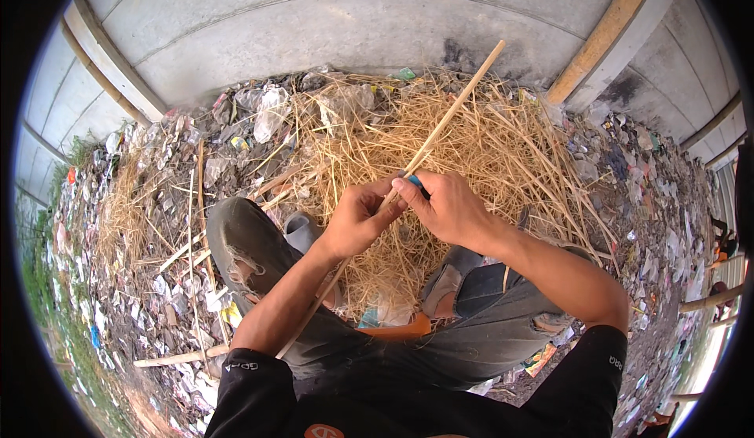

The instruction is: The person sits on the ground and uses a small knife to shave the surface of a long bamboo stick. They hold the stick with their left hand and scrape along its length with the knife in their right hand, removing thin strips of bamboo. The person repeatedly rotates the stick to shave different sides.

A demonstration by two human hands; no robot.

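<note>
A person sits with knees bent and spread, both bare hands meeting over the ground between the legs. A long, pale wooden stick (pixel 458 112) slants through their grip, held above a heap of straw-coloured strips (pixel 503 147). The left hand (pixel 357 219) is closed around the stick, which runs between its thumb and curled fingers. The right hand (pixel 455 206) is just beside it, its fingers folded over a small blue-and-black object (pixel 419 184) set against the stick; its thumb points toward the left hand. What the object is, I cannot tell. Beyond the fingers, the stick's upper end points toward the ground's far edge, where a grey panel wall (pixel 353 33) rises; its lower part runs back beside the left forearm toward the lap. More thin sticks (pixel 192 249) lie toward the ground's left edge, among scattered litter (pixel 137 304). An orange object (pixel 402 331) shows between the thighs.
</note>
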